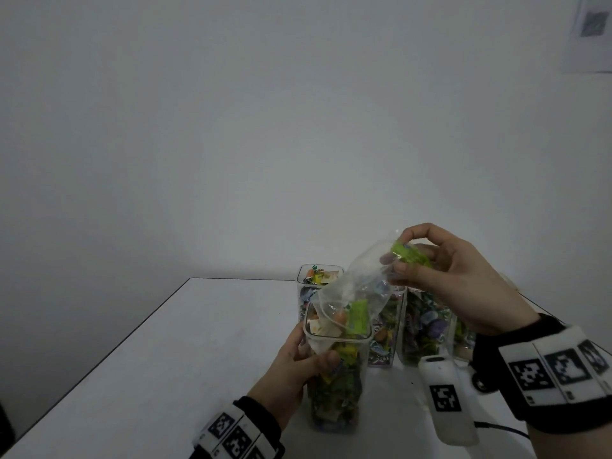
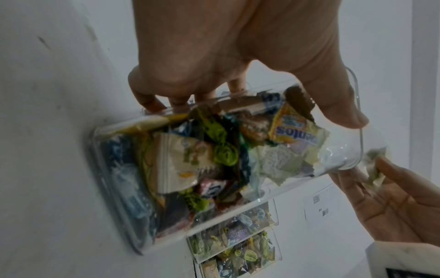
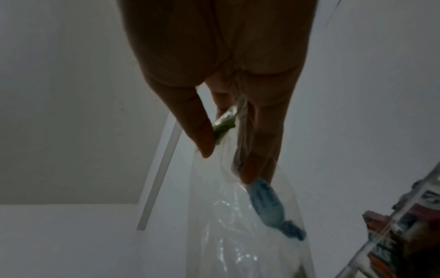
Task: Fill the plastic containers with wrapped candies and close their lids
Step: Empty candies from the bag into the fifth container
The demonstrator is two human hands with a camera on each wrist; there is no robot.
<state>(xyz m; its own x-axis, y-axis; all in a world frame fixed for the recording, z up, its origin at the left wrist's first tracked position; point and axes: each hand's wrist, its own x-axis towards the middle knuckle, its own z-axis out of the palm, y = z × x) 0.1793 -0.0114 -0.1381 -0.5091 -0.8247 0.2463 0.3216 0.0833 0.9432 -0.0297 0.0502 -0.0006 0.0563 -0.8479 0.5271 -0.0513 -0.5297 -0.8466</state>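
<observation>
A tall clear plastic container (image 1: 334,389) packed with wrapped candies stands near the table's front, lidless. My left hand (image 1: 303,359) grips its upper part, thumb on the near wall; the same left hand (image 2: 214,62) and container (image 2: 214,159) fill the left wrist view. My right hand (image 1: 440,273) holds a clear plastic bag (image 1: 351,293) upturned by its bottom end, pinching a green candy (image 1: 409,255) through the film. The bag's mouth hangs in the container's opening, with candies sliding down. In the right wrist view the bag (image 3: 238,216) holds a blue candy (image 3: 271,208).
Three more clear containers of candies stand behind: one far left (image 1: 319,278), one in the middle (image 1: 385,329), one right (image 1: 427,326). A white device (image 1: 445,399) with a marker and a cable lies at the front right. The table's left edge (image 1: 109,352) runs diagonally.
</observation>
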